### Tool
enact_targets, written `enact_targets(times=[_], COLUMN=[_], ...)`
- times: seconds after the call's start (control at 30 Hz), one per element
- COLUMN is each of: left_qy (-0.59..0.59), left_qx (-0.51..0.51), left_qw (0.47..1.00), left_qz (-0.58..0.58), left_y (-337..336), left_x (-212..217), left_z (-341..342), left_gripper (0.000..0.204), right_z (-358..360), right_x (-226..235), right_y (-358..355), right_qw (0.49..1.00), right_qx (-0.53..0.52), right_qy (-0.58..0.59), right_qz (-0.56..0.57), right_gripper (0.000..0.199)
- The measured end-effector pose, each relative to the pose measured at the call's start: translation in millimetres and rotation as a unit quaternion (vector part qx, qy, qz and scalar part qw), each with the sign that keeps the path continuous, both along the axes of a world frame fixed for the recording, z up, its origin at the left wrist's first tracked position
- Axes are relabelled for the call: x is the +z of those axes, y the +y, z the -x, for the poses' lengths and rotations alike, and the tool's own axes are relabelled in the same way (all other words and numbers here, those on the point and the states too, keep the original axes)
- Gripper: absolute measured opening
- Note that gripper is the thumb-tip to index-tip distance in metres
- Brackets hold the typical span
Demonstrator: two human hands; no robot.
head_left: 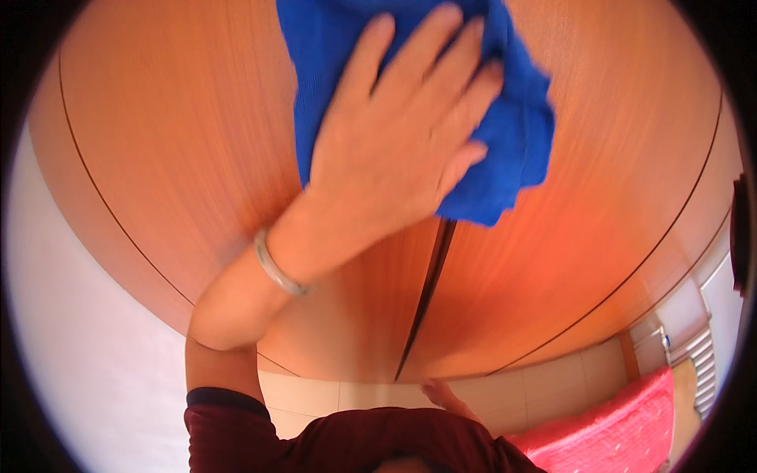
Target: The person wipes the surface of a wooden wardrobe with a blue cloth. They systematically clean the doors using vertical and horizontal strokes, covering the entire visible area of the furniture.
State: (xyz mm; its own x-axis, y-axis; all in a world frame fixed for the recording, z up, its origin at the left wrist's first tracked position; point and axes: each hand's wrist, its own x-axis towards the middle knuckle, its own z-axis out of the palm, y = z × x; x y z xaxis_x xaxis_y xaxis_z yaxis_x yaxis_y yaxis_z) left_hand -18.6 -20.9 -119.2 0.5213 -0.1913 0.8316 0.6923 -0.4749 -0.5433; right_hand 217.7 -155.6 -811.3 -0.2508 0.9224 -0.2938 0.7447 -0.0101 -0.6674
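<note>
- Your left hand (398, 146) lies flat, fingers spread, pressing the blue cloth (505, 134) on the wooden door (173, 134), above the seam (430, 292).
- Mid-wipe, seemingly; keep pressure even.
- Your right hand (445, 394) hangs below the seam; its grip can't be told.

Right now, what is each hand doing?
Left hand: open, fingers spread, pressing the blue cloth flat against the wooden door.
Right hand: only partly in view low down; cannot tell its state.
</note>
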Motion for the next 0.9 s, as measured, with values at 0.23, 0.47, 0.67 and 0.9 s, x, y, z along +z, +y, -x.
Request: enact_targets(times=[0.23,0.47,0.67,0.9], left_qy=[0.077,0.006,-0.065,-0.085], left_qx=[0.003,-0.205,-0.405,-0.553], left_qw=[0.983,0.941,0.854,0.702], left_qz=[0.165,0.27,0.319,0.441], left_y=[-25,-25,-31,-29], left_x=[-165,-157,-160,-158], left_z=[43,31,28,53], left_gripper=[0.043,0.05,0.057,0.072], right_z=[151,137,151,146], right_x=[290,430,466,470], right_y=[12,24,59,72], right_qw=[0.927,0.721,0.68,0.661], right_qx=[-0.035,-0.153,-0.228,-0.205], right_qy=[0.305,0.135,-0.009,-0.013], right_qz=[-0.214,-0.662,-0.697,-0.721], right_gripper=[0.027,0.032,0.036,0.035])
